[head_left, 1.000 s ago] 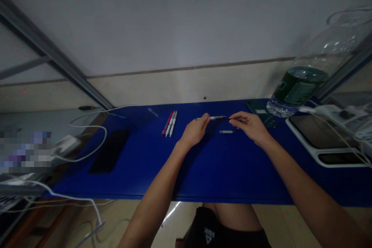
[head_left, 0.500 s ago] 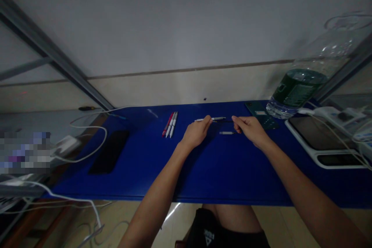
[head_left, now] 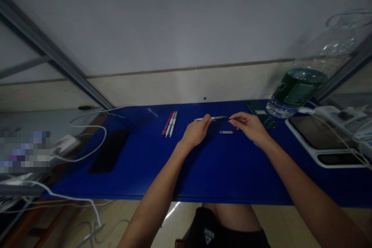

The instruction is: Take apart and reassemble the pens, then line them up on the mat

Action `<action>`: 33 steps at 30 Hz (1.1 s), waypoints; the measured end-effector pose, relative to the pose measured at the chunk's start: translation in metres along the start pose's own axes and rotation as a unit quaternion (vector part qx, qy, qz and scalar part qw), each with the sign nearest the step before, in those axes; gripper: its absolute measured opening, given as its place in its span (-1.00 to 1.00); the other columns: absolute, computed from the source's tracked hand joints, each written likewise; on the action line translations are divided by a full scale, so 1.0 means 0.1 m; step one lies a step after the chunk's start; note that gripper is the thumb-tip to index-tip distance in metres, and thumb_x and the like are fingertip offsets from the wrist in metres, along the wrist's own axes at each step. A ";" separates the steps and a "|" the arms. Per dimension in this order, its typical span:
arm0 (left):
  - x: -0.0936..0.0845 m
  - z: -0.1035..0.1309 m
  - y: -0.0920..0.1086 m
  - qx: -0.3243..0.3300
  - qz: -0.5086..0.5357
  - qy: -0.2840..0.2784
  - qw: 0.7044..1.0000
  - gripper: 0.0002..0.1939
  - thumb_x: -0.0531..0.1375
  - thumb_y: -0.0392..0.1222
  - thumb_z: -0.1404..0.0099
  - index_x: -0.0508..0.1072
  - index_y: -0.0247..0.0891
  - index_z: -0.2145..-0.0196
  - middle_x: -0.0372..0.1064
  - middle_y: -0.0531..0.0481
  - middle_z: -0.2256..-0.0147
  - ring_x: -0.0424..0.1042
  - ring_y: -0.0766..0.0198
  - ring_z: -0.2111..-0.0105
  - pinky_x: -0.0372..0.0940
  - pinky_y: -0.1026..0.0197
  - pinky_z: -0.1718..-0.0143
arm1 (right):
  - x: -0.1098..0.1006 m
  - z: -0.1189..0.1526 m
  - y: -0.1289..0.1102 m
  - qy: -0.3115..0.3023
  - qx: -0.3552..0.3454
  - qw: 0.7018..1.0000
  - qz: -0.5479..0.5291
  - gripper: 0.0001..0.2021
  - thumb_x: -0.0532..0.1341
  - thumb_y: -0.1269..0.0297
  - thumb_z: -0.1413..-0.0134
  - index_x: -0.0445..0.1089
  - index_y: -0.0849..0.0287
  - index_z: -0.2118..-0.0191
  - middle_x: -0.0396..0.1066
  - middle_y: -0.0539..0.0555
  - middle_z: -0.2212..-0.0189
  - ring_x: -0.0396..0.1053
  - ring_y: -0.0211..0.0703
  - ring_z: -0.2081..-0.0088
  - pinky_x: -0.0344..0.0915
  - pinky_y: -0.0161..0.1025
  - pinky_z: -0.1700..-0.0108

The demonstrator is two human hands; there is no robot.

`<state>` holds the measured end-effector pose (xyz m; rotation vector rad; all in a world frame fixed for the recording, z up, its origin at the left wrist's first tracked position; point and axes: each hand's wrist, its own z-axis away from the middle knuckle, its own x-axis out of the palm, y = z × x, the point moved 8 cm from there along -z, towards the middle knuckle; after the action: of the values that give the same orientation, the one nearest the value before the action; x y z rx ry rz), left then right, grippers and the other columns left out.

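My left hand point(head_left: 197, 130) is closed in a pinch at the middle of the blue table, and a thin dark piece runs from its fingertips to the right. The fingers of my right hand point(head_left: 247, 126) pinch the other end of that thin piece. Just behind the hands lies a white and grey pen point(head_left: 217, 118), partly hidden by my left hand. A short grey pen part point(head_left: 227, 132) rests on the table below the gap between the hands. To the left, a red pen point(head_left: 167, 124) and two white-grey pens point(head_left: 173, 124) lie side by side.
A black phone point(head_left: 109, 151) lies at the left on the blue table point(head_left: 139, 178). Behind my right hand is a green phone point(head_left: 258, 111). A large water bottle point(head_left: 299, 89), a white scale point(head_left: 322, 139) and white cables are on the right.
My right hand has shifted slightly left, closer to my left hand, and its fingers are less curled. My left hand and the pens on the table stay put.
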<state>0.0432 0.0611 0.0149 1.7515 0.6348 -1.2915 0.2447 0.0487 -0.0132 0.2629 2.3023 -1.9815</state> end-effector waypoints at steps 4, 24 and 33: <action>0.00 0.00 -0.01 0.002 0.003 0.006 1.000 -0.61 -0.22 0.05 -0.57 0.31 -0.14 0.06 0.48 -0.06 0.31 0.51 0.13 0.29 0.19 0.24 0.33 | 0.00 0.01 0.00 -0.001 0.006 1.000 0.000 -0.67 0.42 0.01 0.06 0.53 0.13 0.24 0.56 0.10 0.32 0.42 -0.13 0.36 0.27 -0.20 0.37; -0.04 0.02 0.06 0.007 -0.018 0.005 1.000 -0.58 -0.25 0.09 -0.57 0.29 -0.14 0.00 0.50 -0.05 0.29 0.55 0.11 0.25 0.23 0.24 0.31 | 0.01 0.02 0.00 -0.016 0.037 0.999 0.022 -0.52 0.24 -0.19 -0.12 0.45 0.17 0.51 0.41 0.05 0.58 0.31 -0.22 0.51 0.22 -0.23 0.41; -0.03 0.01 0.02 -0.004 -0.026 0.006 1.000 -0.57 -0.25 0.07 -0.57 0.29 -0.17 0.03 0.51 -0.09 0.29 0.55 0.09 0.27 0.24 0.23 0.32 | 0.00 0.00 0.05 -0.005 0.024 0.999 -0.026 -0.65 0.41 0.01 0.05 0.49 0.15 0.23 0.48 0.06 0.39 0.36 -0.20 0.42 0.23 -0.24 0.41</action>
<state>0.0432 0.0600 0.0178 1.7489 0.6955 -1.3128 0.2453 0.0494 -0.0180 0.1983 2.2814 -2.0593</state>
